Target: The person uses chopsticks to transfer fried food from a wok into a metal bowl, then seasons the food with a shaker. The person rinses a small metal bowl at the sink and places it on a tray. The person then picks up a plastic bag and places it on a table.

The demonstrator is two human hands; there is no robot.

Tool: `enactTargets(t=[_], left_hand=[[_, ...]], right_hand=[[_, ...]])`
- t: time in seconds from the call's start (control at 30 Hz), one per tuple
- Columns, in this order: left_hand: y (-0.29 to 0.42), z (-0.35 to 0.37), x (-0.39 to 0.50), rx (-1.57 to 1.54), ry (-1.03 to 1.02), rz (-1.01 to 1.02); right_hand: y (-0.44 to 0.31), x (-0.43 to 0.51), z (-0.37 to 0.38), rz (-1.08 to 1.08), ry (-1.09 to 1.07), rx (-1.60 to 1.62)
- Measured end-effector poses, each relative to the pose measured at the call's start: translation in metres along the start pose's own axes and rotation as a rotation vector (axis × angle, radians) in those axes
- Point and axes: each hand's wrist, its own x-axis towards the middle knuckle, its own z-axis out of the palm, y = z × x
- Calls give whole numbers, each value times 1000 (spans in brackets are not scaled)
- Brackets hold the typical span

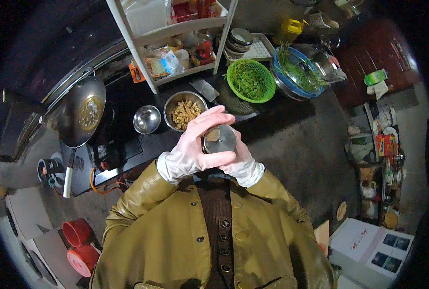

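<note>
My left hand [200, 144], in a pink and white rubber glove, grips a round container with a metal lid [220, 139] in front of my chest. My right hand [241, 159], gloved alike, holds the same container from the other side and underneath; its fingers are partly hidden. Just beyond, a steel bowl [167, 108] holds light brown pieces, perhaps mushrooms, with chopsticks [188, 109] in it. A smaller steel bowl [147, 120] stands to its left. Farther left, a wok [67, 119] with oil and white bits sits over the stove.
A cleaver [204, 89] lies behind the bowl, near a green basket [271, 81] of leafy greens. A blue basin [317, 92] with green stalks stands farther right. A white shelf rack [180, 29] holds bottles and packets. Red buckets [78, 233] stand on the floor at left.
</note>
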Motion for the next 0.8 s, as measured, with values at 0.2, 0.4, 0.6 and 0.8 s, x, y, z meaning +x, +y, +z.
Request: enactTargets(t=[0.2,0.4,0.6,0.8], left_hand=[[3,20,2,61,102,-65],[-2,39,-3,108,312,-59],[-9,62,-2,-63,588,-171],[-14,26,9,-203,162,-107]], right_hand=[[-14,4,4,59,201,54],[16,5,-6,240,244,208],[40,7,-22,-22,326,-560],[22,12,-28,60,115,-53]])
